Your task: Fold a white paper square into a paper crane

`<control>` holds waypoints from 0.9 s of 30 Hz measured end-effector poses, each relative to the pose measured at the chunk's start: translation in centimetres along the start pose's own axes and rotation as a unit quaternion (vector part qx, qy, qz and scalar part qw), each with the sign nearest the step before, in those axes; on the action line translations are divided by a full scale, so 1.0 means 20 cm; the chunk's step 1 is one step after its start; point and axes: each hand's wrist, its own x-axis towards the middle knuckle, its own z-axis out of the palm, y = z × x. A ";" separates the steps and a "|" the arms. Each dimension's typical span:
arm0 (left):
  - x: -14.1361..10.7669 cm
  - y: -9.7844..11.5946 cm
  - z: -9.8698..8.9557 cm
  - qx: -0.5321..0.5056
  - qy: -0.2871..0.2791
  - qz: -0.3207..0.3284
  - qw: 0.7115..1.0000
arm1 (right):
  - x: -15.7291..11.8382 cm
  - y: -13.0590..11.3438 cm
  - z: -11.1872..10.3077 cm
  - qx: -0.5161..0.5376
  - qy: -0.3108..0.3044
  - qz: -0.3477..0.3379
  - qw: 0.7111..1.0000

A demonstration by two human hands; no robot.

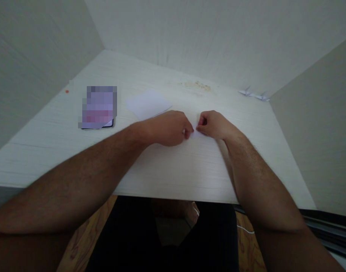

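My left hand (pixel 171 128) is closed, its thumb and fingertips pinched together low over the table. Facing it, my right hand (pixel 214 124) is also closed in a pinch, with a small gap between the two hands. Between the fingertips shows a small piece of white paper (pixel 194 133), mostly covered by the fingers, so its shape is hard to make out. Just behind my left hand lie white paper sheets (pixel 148 102) on the white table (pixel 173 170).
A phone-like device (pixel 99 107), blurred out, lies at the left. Small folded white paper figures (pixel 248 92) stand by the back wall at the right. An orange spot (pixel 66 91) is near the left wall, and brownish stains (pixel 202 85) mark the back. Walls enclose three sides.
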 end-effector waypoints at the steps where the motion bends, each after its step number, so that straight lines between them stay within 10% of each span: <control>1: 0.00 0.00 0.00 0.002 0.002 -0.007 1.000 | 0.00 0.00 0.00 -0.002 0.000 0.000 1.000; 27: 0.02 0.06 0.03 0.104 -0.015 0.077 0.991 | 0.02 0.02 -0.03 -0.001 -0.027 0.085 0.996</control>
